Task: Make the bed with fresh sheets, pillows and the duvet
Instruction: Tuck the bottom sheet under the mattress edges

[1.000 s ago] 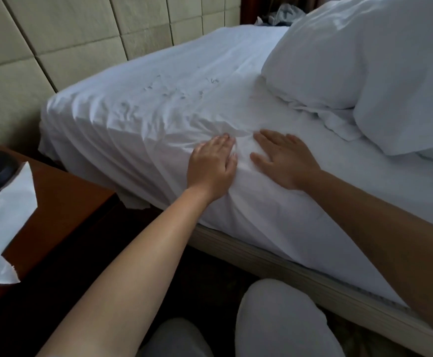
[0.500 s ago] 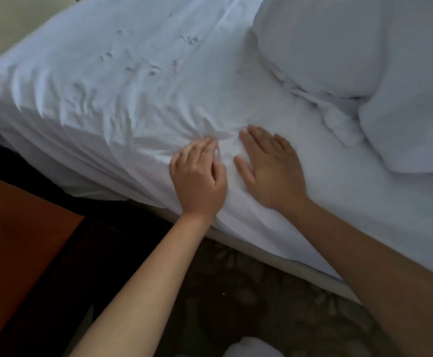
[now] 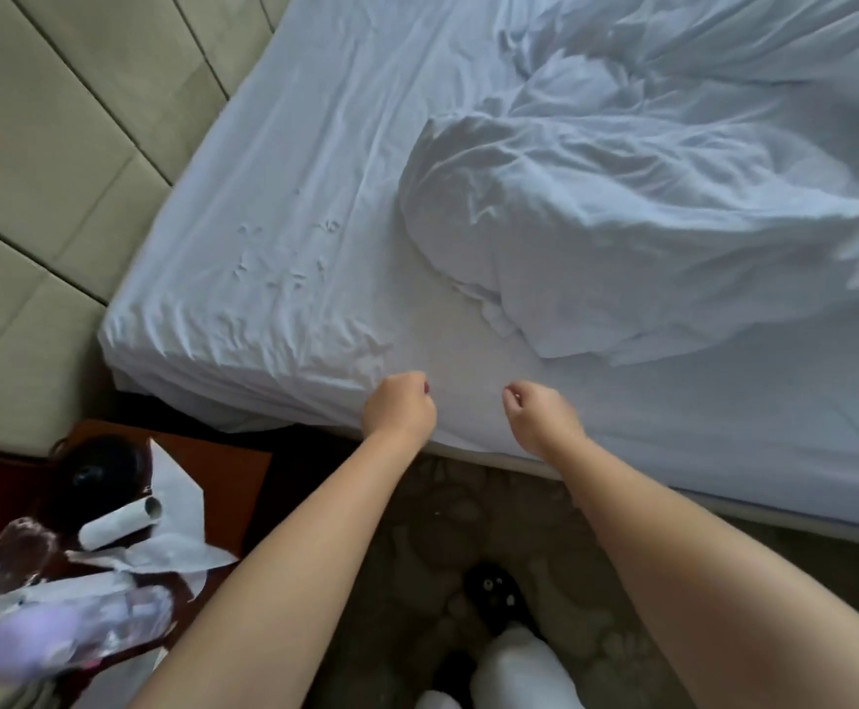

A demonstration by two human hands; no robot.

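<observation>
Head view, looking down at bed corner. Sheet [image 3: 314,207] covered the mattress from upper centre to right edge; it was drawn over the corner at left centre, where bunched creases ran down the side, probably from being pulled taut and tucked there. A patch of small puckers sat upper left of centre.

Left hand [image 3: 399,409] was at lower centre, over the bed edge, fingers curled in. Right hand [image 3: 545,411] was just right of it, fingers also curled. Neither showed cloth between the fingers; both looked closed on nothing, though the palms faced away, so a pinch of sheet under them could not be ruled out. The two hands were apart, with flat sheet between them.

Duvet [image 3: 621,237] lay heaped in the upper right, crumpled and folded on itself, well apart from the hands; likely pushed aside so the sheet could be worked first. No pillows could be told apart from the heap.

Nightstand [image 3: 233,483] at lower left carried paper [image 3: 181,550], a cardboard tube [image 3: 120,524] and blurred clutter.

Judgement: sheet near done at this corner; duvet and pillows not yet laid
</observation>
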